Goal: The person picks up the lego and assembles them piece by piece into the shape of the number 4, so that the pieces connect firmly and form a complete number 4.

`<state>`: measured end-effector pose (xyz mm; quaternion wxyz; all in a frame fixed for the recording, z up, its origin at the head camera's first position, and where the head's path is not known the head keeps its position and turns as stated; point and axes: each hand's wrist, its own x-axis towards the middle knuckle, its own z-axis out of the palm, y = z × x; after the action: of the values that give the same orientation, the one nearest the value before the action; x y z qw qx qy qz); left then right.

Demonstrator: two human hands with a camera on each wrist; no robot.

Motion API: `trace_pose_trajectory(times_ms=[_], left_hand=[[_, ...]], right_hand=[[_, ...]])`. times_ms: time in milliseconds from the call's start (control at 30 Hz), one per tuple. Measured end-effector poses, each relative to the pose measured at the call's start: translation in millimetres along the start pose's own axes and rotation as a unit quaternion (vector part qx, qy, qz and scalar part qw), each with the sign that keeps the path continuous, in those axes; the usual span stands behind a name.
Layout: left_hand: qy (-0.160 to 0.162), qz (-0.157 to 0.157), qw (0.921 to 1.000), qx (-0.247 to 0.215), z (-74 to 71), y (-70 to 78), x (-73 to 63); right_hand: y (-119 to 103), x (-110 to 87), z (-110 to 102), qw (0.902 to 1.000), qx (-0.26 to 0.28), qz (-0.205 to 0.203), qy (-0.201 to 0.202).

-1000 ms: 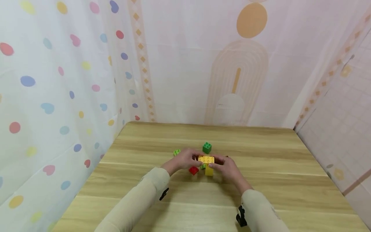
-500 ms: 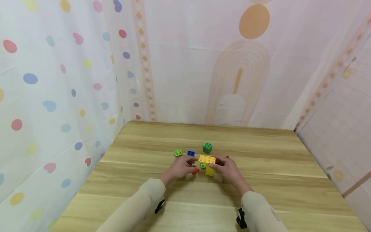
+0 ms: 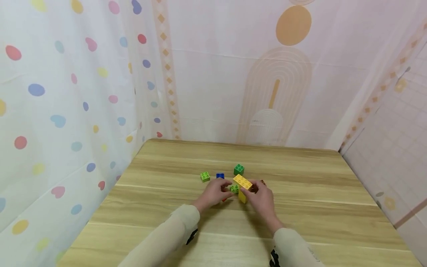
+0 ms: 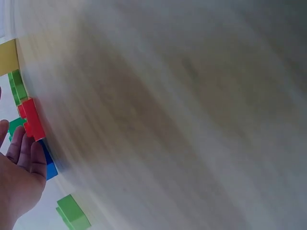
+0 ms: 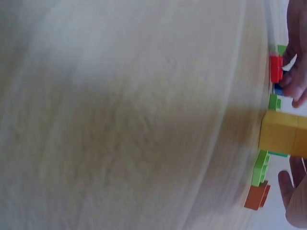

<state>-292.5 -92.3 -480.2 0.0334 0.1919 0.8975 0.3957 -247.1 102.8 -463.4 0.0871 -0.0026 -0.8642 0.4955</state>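
Observation:
A long yellow brick (image 3: 242,181) sits on top of a narrower yellow block (image 3: 242,197), like a T. My right hand (image 3: 262,199) holds this yellow stack at its right side, thumb in front and fingers mostly hidden behind. My left hand (image 3: 214,193) is left of the stack, fingers loosely bent, apart from the yellow bricks. Below its fingers, a red brick (image 4: 32,120) is close by; in the head view it is mostly covered by the hand. A lime brick (image 3: 234,189) lies between the hands.
Behind the hands lie a blue brick (image 3: 220,175), a dark green brick (image 3: 238,170) and another lime brick (image 3: 205,177). A brown brick (image 5: 257,195) and a further lime brick (image 5: 260,167) are near my right hand. Curtains rise beyond the wooden table (image 3: 186,155).
My left hand has let go of the long yellow brick, drawn left towards the red brick, then come slightly back right. The yellow stack has turned clockwise in my right hand.

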Motion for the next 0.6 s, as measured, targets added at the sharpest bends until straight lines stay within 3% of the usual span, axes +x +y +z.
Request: trace_pose_trajectory(times_ms=[300, 600], left_hand=[[0.021, -0.012, 0.9995, 0.023, 10.9, 3.1, 10.1], [0.012, -0.021, 0.998, 0.059, 15.8, 1.9, 16.2]], right_hand=[[-8, -9.4, 12, 0.994, -0.076, 0.033, 0.071], [-14, -11.1, 17, 0.9895, -0.097, 0.065, 0.086]])
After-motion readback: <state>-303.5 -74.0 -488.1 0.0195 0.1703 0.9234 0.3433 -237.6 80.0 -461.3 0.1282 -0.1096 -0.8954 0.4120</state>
